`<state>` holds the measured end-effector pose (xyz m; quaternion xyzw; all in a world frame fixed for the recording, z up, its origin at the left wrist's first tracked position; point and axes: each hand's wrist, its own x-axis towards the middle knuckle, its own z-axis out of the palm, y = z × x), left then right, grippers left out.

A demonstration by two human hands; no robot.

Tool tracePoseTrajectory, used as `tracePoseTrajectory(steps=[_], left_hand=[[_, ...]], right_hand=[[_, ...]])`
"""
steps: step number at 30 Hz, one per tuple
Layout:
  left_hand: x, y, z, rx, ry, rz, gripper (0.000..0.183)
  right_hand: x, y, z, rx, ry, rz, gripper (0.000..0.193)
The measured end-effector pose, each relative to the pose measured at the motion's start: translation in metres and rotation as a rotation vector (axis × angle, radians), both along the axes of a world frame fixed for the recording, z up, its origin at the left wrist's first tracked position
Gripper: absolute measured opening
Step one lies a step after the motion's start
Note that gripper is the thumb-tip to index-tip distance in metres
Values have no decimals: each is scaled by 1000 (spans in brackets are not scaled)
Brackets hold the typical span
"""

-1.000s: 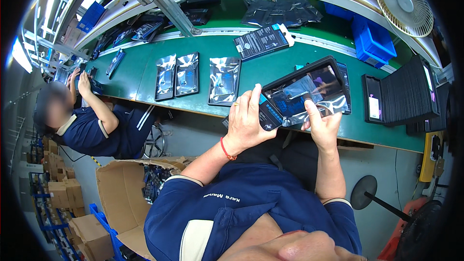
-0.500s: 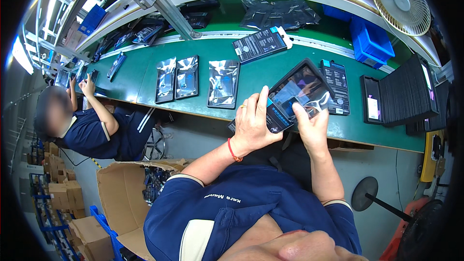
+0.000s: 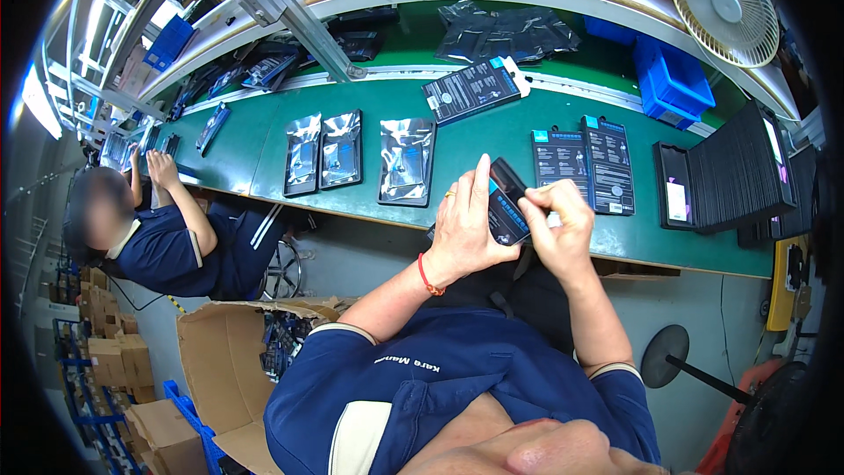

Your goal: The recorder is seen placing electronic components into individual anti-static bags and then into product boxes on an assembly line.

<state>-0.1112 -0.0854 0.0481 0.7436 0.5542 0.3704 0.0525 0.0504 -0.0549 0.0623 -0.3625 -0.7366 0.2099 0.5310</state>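
Fingers of the left hand point(image 3: 466, 233) gripped a black printed carton point(image 3: 505, 218) over the green table's near edge; the right hand's bunched at its side, their grip unclear, where gentle pressure seemed best.

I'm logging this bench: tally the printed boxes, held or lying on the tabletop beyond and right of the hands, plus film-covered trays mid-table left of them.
Held printed box: 1
Printed boxes lying down: 3
Film-covered trays: 3
Total: 7
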Motion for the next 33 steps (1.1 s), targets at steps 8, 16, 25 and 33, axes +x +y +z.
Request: tracePoseTrajectory(steps=[8,16,25,33], left_hand=[[-5,6,8,20,-139,-3,116],[-9,9,0,172,-96,-42,112],[-11,7,-4,189,-8,-91,99],[-12,6,-15,182,10,4,99]], right_hand=[[-3,-14,-4,-34,10,68,28],[0,-13,1,-45,7,153,31],[5,-12,-11,-307,67,225,27],[0,-12,-1,-110,-205,132,43]])
